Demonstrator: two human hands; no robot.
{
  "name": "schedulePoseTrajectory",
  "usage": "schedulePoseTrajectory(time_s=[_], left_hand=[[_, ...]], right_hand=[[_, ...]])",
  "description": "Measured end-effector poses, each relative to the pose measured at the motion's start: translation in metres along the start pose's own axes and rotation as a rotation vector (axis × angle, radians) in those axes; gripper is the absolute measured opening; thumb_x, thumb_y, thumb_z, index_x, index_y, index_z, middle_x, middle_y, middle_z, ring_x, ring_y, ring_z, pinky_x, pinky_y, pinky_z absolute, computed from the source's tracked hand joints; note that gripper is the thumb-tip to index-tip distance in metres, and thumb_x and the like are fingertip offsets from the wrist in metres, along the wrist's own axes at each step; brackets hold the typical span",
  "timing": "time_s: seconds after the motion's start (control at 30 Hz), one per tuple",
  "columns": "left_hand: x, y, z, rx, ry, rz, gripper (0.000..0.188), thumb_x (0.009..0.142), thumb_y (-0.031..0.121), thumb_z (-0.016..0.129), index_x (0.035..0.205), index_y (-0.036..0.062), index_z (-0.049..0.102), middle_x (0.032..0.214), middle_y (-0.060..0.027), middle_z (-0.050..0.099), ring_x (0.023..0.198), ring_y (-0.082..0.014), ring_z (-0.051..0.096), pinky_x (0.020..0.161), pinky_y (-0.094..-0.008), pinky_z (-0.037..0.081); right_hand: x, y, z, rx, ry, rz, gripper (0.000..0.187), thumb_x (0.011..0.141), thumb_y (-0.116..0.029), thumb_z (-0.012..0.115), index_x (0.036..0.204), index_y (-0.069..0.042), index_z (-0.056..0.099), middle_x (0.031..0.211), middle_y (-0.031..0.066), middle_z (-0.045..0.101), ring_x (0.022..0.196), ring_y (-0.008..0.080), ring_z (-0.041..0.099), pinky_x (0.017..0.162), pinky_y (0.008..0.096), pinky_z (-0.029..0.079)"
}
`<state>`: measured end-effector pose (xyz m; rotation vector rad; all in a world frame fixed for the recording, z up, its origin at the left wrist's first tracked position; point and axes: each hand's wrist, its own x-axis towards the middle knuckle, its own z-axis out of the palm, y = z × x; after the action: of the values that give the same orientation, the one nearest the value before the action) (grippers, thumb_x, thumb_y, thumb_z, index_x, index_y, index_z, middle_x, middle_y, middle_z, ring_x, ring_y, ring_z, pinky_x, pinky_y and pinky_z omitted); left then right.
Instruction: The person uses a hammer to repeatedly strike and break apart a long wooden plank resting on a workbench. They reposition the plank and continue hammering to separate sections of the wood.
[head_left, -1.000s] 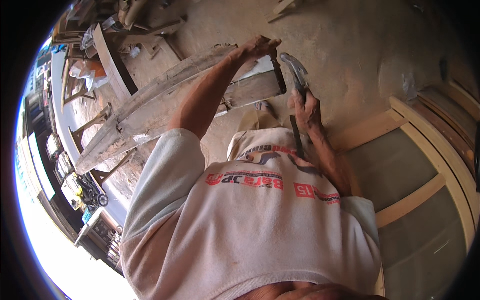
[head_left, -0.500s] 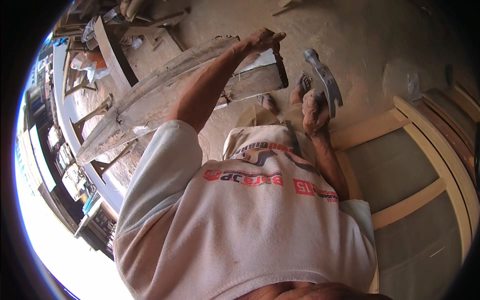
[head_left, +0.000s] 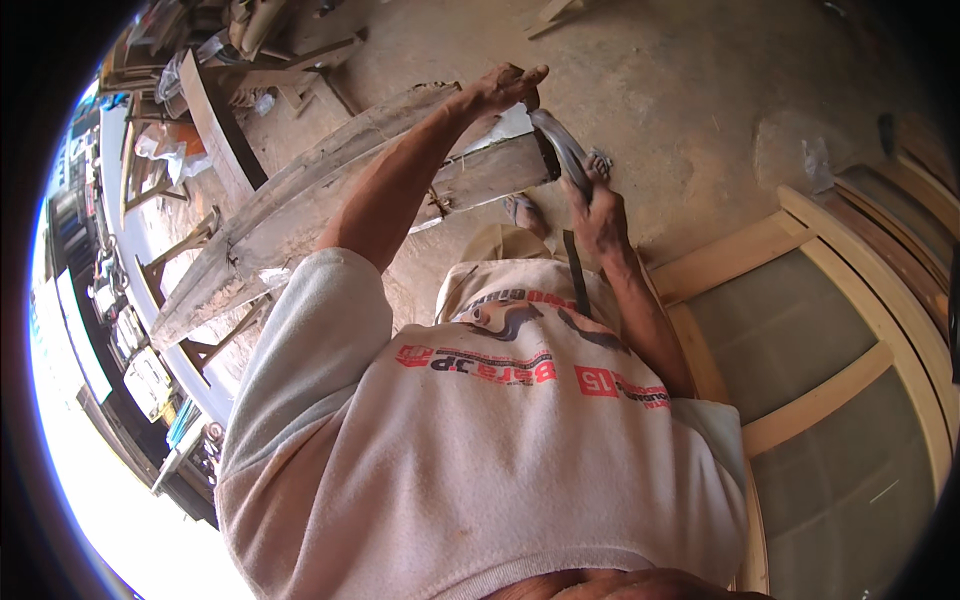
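My right hand [head_left: 600,218] is closed around a claw hammer [head_left: 567,150]. Its head end is raised close to the end of a long, weathered wooden bench [head_left: 300,205] and just below my left hand [head_left: 508,88]. That left hand is at the bench's far right corner, its fingers bent together. Whatever they pinch, perhaps the edge or something small, is hidden. A pale flat piece [head_left: 512,122] lies near the bench end, under my left wrist.
On the right stands a light wooden frame [head_left: 815,405] with grey panels, other frames behind it. Wooden offcuts and a leaning board [head_left: 215,130] fill the upper left, near a plastic bag [head_left: 185,150]. My sandalled foot [head_left: 525,213] is beside the bench end.
My right hand has swung the hammer up and to the left, from beside my leg to the bench end. The left hand stays at the bench corner.
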<state>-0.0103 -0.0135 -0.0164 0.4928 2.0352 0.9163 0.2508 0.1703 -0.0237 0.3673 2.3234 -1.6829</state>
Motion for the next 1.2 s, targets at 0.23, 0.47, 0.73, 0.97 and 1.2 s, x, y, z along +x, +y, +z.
schedulePoseTrajectory(time_s=[0.23,0.47,0.73,0.97,1.2], left_hand=[[-0.001,0.008,-0.006,-0.017,-0.01,0.014,0.078,0.103,0.068,0.041,0.084,0.0034,0.08,0.084,-0.0092,0.076,0.095,-0.0235,0.069,0.089,-0.0425,0.051],[-0.035,0.032,-0.018,-0.032,-0.181,0.124,0.06,0.089,0.053,0.074,0.13,0.0089,0.068,0.118,-0.013,0.073,0.118,-0.0266,0.064,0.106,-0.0449,0.047],[-0.033,0.039,-0.012,0.281,-0.105,0.361,0.035,0.09,0.034,0.077,0.109,0.0054,0.073,0.106,-0.0114,0.072,0.099,-0.0261,0.07,0.087,-0.0384,0.057],[-0.03,0.037,-0.001,0.38,-0.025,0.409,0.032,0.093,0.037,0.072,0.092,0.0058,0.07,0.089,-0.0099,0.068,0.085,-0.0321,0.068,0.074,-0.0426,0.054],[-0.038,0.039,0.008,0.454,0.035,0.22,0.031,0.092,0.036,0.074,0.097,0.006,0.069,0.091,-0.0104,0.067,0.082,-0.0295,0.069,0.072,-0.0419,0.054]], right_hand=[[-0.001,-0.048,-0.047,0.076,0.229,0.062,0.048,0.104,-0.044,0.058,0.088,0.001,0.062,0.077,0.0165,0.064,0.069,0.026,0.061,0.065,0.04,0.049],[-0.034,0.024,-0.098,-0.15,0.256,0.373,0.064,0.104,-0.056,0.05,0.083,0.004,0.055,0.068,0.0126,0.046,0.066,0.0237,0.047,0.064,0.0398,0.042],[-0.063,0.108,-0.141,-0.37,0.012,0.705,0.078,0.1,-0.067,0.043,0.108,0.008,0.066,0.103,0.0316,0.068,0.1,0.0471,0.066,0.083,0.0523,0.049],[-0.058,0.127,-0.149,-0.353,-0.068,0.751,0.079,0.099,-0.066,0.045,0.114,0.009,0.065,0.105,0.0322,0.067,0.103,0.0458,0.066,0.087,0.0508,0.05],[-0.011,0.128,-0.149,-0.439,-0.148,0.677,0.077,0.098,-0.063,0.048,0.119,0.009,0.063,0.106,0.0317,0.068,0.104,0.0462,0.066,0.088,0.0505,0.05]])
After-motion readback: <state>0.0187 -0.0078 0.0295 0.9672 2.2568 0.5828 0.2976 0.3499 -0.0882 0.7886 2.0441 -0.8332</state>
